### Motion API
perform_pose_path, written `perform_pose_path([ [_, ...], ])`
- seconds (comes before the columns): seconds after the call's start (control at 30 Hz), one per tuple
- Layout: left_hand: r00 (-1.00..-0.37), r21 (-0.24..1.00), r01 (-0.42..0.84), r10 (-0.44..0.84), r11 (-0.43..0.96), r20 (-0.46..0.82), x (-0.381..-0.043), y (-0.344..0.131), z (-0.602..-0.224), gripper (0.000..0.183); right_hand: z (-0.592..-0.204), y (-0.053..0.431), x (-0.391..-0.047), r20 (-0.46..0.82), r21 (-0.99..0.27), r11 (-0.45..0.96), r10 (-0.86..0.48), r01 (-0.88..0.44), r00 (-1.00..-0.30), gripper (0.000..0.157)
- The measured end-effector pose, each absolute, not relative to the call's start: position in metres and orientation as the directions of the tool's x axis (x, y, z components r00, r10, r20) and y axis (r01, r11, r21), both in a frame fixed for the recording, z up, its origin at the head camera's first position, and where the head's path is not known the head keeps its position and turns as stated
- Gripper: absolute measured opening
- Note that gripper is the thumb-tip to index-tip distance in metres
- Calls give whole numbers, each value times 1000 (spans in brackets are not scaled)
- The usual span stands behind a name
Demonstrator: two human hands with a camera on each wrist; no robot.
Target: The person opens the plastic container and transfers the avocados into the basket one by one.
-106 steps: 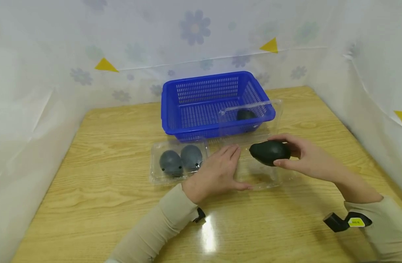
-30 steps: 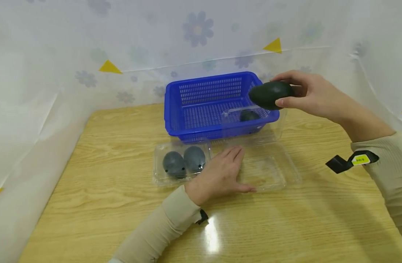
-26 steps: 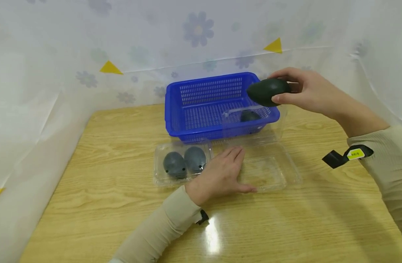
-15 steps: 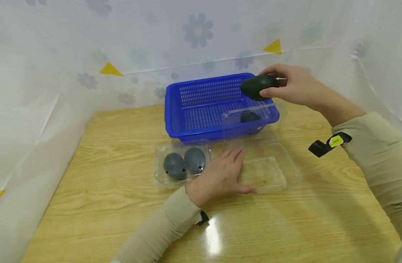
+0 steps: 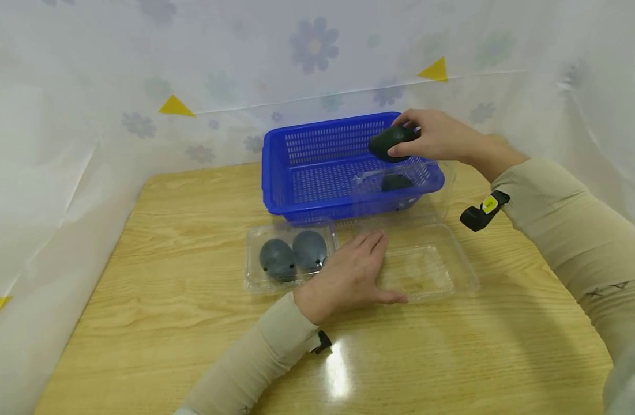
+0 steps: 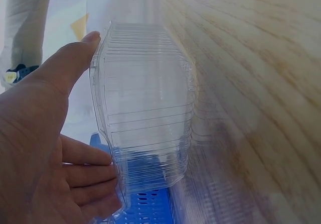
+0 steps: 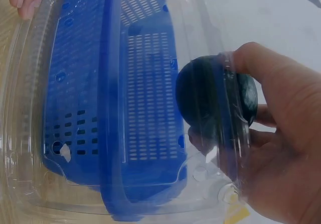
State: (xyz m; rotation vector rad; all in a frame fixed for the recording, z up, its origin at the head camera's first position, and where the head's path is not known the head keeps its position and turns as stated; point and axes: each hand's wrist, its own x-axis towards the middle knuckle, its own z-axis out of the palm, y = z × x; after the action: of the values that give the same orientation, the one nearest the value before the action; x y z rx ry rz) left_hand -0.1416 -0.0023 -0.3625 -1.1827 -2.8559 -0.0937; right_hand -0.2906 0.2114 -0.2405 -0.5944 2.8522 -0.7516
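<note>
Fingers (image 5: 413, 116) of the right hand (image 5: 435, 135) clasp one of four visible fruits (image 5: 387, 144); outstretched left fingers (image 6: 90, 175) touch one of two boxes (image 6: 145, 88).

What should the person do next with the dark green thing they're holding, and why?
I'd probably lower the dark green fruit gently into the blue basket, because the right hand holds it above there, and another dark fruit seems to lie inside, seen through the clear lid.

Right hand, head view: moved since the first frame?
Yes, the right hand has moved forward and slightly left: from in front of the basket to its right rim, holding the fruit.
</note>
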Motion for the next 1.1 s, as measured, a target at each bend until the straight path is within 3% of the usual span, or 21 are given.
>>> perform_pose_path([
  [0.27,-712,41,702,700,711,47,-143,-1,-362,111,-241,199,-305,-106,-370,849,-443,-378,-890,69],
  [0.6,-712,36,702,700,711,58,-144,0,-363,112,-240,173,-319,-340,-156,877,-479,-454,-809,63],
  [0.73,-713,41,701,699,712,52,-144,0,-362,112,-242,167,-324,-390,-120,867,-490,-484,-780,60],
  [0.97,-708,47,706,703,706,65,-143,2,-362,111,-245,161,-325,-469,-133,867,-481,-479,-741,71],
  [1.1,-698,48,716,712,697,71,-142,3,-363,111,-248,161,-324,-498,-149,857,-496,-493,-711,68],
])
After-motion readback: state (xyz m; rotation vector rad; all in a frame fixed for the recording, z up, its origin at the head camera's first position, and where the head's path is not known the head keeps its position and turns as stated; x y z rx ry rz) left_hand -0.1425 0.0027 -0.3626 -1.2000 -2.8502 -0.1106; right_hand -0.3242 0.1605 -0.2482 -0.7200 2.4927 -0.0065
